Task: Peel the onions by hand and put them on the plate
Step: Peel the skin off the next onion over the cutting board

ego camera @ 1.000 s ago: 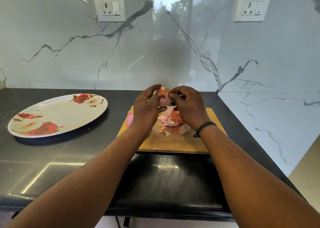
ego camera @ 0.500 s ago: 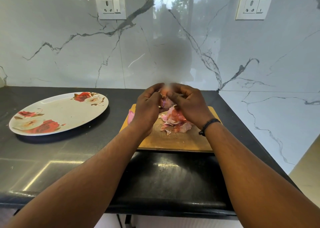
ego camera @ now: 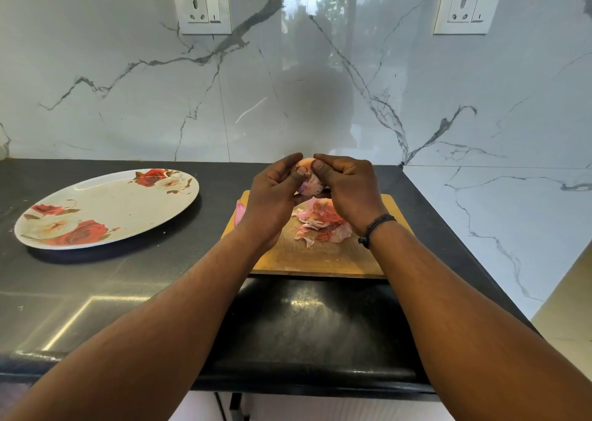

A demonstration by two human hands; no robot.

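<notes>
Bare forearms; a black corded wristband (ego camera: pixel 374 228) circles the right wrist.

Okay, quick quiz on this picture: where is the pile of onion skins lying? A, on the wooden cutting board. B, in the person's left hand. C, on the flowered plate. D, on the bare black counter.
A: the skins lie heaped on the cutting board, under the hands; the plate to the left holds none.

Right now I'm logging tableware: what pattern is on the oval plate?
Red and cream roses on the off-white oval plate, clearest in the head view.
</notes>
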